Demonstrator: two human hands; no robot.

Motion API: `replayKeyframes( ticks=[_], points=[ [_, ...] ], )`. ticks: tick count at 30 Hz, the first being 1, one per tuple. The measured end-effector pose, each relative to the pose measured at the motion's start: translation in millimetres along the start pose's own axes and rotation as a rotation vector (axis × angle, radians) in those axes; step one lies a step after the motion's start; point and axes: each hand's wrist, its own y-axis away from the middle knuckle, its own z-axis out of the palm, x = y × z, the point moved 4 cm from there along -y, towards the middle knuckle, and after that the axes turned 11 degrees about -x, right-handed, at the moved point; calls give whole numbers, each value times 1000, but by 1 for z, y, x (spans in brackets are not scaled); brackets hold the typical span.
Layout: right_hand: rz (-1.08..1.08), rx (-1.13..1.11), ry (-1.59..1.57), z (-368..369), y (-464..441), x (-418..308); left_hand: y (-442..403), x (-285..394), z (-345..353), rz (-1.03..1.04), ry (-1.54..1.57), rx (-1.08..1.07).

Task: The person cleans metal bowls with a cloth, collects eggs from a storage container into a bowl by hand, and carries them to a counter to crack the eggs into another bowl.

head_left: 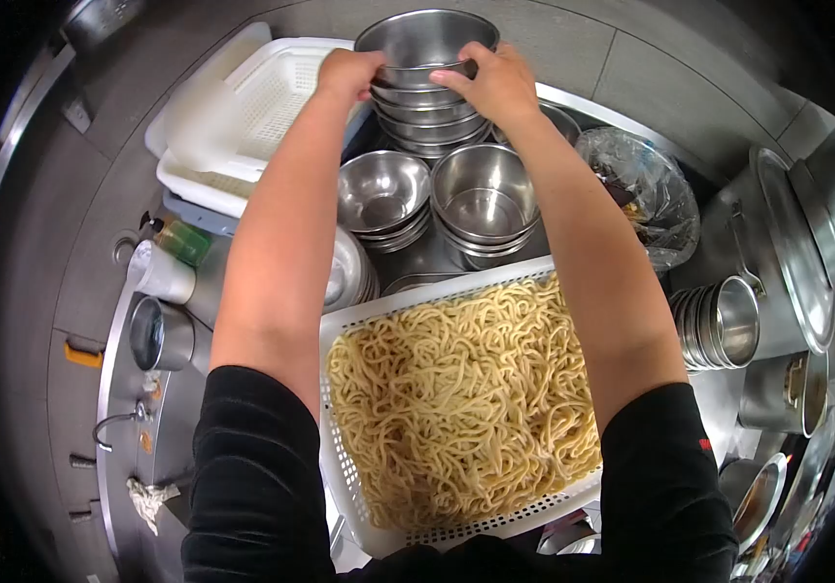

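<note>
A: What are the hands on?

B: From my end of the feed, both grasp the top metal bowl (427, 39). Left hand (345, 76) has fingers at the near left side; right hand (503, 85) has its thumb against the near wall, fingers towards the right rim. I can't tell if the bowl is seated or slightly raised.

A: Where is it exactly?

B: Top of the tall bowl stack (434, 128), at the far side of the work area, beyond the noodles (456, 389) in their white basket (342, 464). Two shorter stacks stand nearer me, a shallow one (383, 191) and a deeper one (484, 194). White trays (286, 92) lie to the left, a clear plastic bag (668, 185) to the right.

A: How would it handle?

B: My estimate: light, stiff, hard to break, though thin metal may dent. Smooth walls could slip if wet, and nested bowls may cling. I'd take it by opposite sides just under the rim, catching one bowl only.

A: Its look?

B: Round, wide-mouthed, silver-grey. Dull brushed sheen inside, brighter line along the rim, mouth up, nothing visible in it.
</note>
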Motion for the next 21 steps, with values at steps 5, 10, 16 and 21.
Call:
replayKeyframes(
  ticks=[5,10,16,21],
  points=[
    [-7,13,28,0,1,-2,-19,3,-5,-14,-150,1],
    [48,-117,5,-5,-2,0,-28,-2,-6,-31,-197,78],
    [-34,-167,-99,-8,-10,11,-21,0,-8,-50,-178,22],
    [-121,-75,-411,-20,-15,9,-16,16,-20,15,-51,71]
  ],
)
